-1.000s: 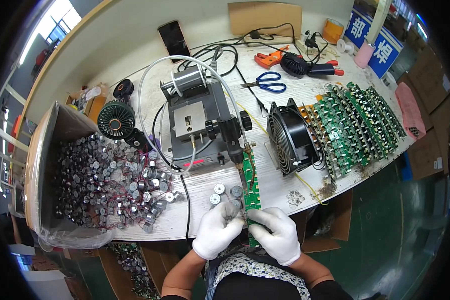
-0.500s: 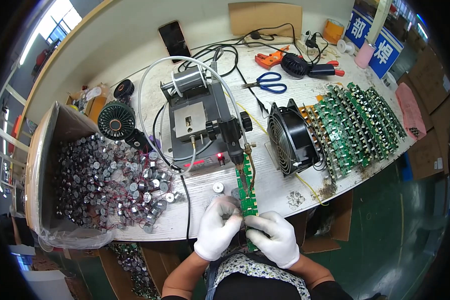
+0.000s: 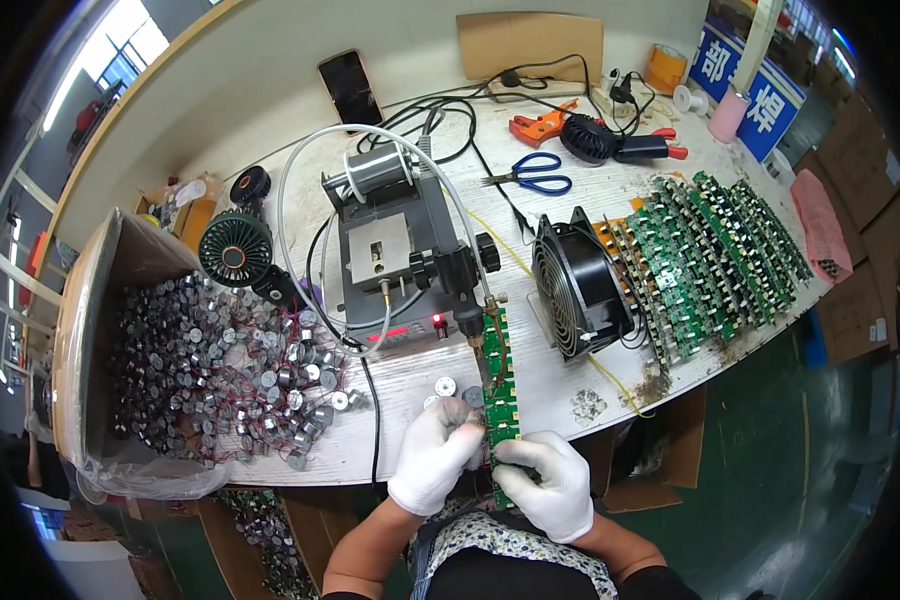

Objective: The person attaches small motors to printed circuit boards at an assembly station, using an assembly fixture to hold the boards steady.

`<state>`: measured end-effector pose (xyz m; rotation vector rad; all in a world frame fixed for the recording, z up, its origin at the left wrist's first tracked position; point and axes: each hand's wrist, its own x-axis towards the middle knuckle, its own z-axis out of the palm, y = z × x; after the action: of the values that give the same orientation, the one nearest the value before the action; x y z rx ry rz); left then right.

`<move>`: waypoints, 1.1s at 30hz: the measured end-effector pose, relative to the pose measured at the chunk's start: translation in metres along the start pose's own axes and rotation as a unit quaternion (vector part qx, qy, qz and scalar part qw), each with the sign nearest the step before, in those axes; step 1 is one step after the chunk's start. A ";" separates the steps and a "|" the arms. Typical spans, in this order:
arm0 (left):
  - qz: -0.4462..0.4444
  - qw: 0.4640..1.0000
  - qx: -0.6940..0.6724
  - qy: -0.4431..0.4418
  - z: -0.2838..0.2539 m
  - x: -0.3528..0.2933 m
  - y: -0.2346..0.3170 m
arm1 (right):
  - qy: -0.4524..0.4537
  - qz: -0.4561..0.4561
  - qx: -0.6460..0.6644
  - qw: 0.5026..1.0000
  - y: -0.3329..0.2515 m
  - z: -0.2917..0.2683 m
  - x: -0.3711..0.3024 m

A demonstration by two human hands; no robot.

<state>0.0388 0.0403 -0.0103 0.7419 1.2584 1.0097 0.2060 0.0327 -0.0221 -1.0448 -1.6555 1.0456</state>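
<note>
Here, through the head camera, I see both gloved hands at the near edge of the counter (image 3: 610, 215). My left hand (image 3: 435, 455) has its fingers curled together at the left edge of the long green circuit board (image 3: 500, 390), seemingly pinching a small part against it, though what they hold is too small to tell. My right hand (image 3: 550, 480) has its fingers clamped on the board's near end. The board runs away from the fingers, and its far end sits at the tip of the soldering machine (image 3: 400, 265), just past the fingertips.

As for progress, I judge the job partly done: a dense row of green boards (image 3: 710, 250) stands well to the right of the fingers, while a heap of small round metal parts (image 3: 210, 370) with red leads spills from the cardboard box (image 3: 80, 330) to the left. A few loose round pieces (image 3: 445, 386) lie just beyond the left fingers.

Around the work, a black fan (image 3: 575, 285) stands just right of the board, close enough to crowd that side. Blue scissors (image 3: 535, 172), orange pliers (image 3: 538, 124) and a dark phone (image 3: 348, 87) lie far beyond the fingers, and a black cable (image 3: 370, 410) runs down the counter just left of my left hand.
</note>
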 end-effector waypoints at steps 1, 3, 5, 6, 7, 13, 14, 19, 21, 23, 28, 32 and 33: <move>0.011 1.000 -0.021 0.014 0.000 0.000 -0.005 | 0.000 -0.002 0.001 1.000 -0.001 0.001 0.000; 0.020 0.999 -0.043 0.026 0.003 0.002 -0.008 | 0.011 0.005 -0.007 1.000 0.000 0.001 0.001; 0.022 0.997 -0.046 0.051 0.007 0.002 -0.006 | 0.016 0.004 -0.009 1.000 0.000 0.002 0.003; 0.022 0.997 -0.046 0.051 0.009 0.002 -0.006 | 0.021 0.002 -0.012 1.000 0.000 0.002 0.005; 0.031 0.996 -0.054 0.066 0.012 0.003 -0.006 | 0.022 0.002 -0.012 1.000 0.000 0.003 0.006; 0.051 0.993 -0.072 0.078 0.014 0.008 -0.009 | 0.043 -0.010 -0.012 0.999 0.000 0.005 0.013; 0.051 0.991 -0.075 0.094 0.016 0.008 -0.009 | 0.037 -0.016 -0.017 0.999 0.001 0.003 0.014; 0.059 0.990 -0.079 0.099 0.018 0.009 -0.006 | 0.034 -0.018 -0.016 0.999 0.000 0.002 0.017; 0.064 0.990 -0.079 0.099 0.018 0.009 -0.006 | 0.031 -0.008 -0.011 0.999 -0.002 0.001 0.017; 0.070 0.989 -0.069 0.106 0.018 0.009 -0.004 | 0.031 -0.018 -0.019 0.999 -0.003 0.000 0.018; 0.074 0.987 -0.057 0.131 0.019 0.009 -0.004 | 0.036 -0.051 -0.042 0.997 -0.004 0.001 0.021; 0.115 0.985 0.002 0.131 0.014 0.011 -0.010 | 0.041 -0.055 -0.048 0.996 -0.003 0.002 0.021; 0.115 0.985 0.002 0.130 0.014 0.011 -0.010 | 0.041 -0.055 -0.051 0.996 -0.003 0.002 0.021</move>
<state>0.0540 0.0475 -0.0210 0.7897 1.4220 1.3254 0.1981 0.0510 -0.0148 -1.0372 -1.6946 0.8433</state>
